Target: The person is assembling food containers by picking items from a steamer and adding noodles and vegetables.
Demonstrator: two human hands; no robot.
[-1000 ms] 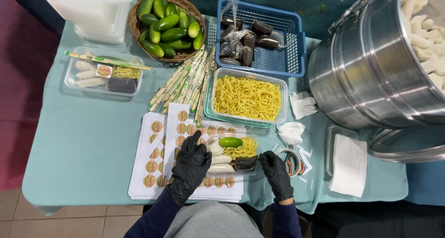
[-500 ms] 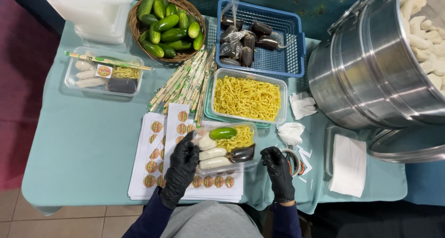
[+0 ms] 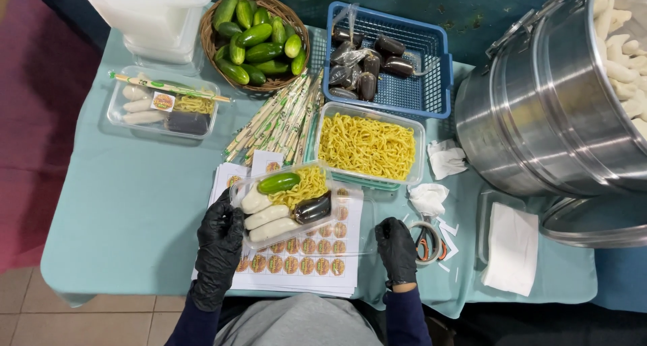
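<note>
We have our left hand (image 3: 219, 235) in a black glove, its grip closed on the left end of the clear meal box (image 3: 283, 203), which sits tilted over the sticker sheets (image 3: 296, 265) on the worktop (image 3: 135, 204). The box already carries noodles, 3 white rolls, 1 small cucumber (image 3: 278, 182) and a dark sauce packet (image 3: 313, 208). Its lid (image 3: 354, 221) lies open toward our right hand (image 3: 397, 248), whose fingers are curled loosely and hold nothing. We judge filling done; closing, a sticker and chopsticks remain, as on the finished box (image 3: 164, 106).
</note>
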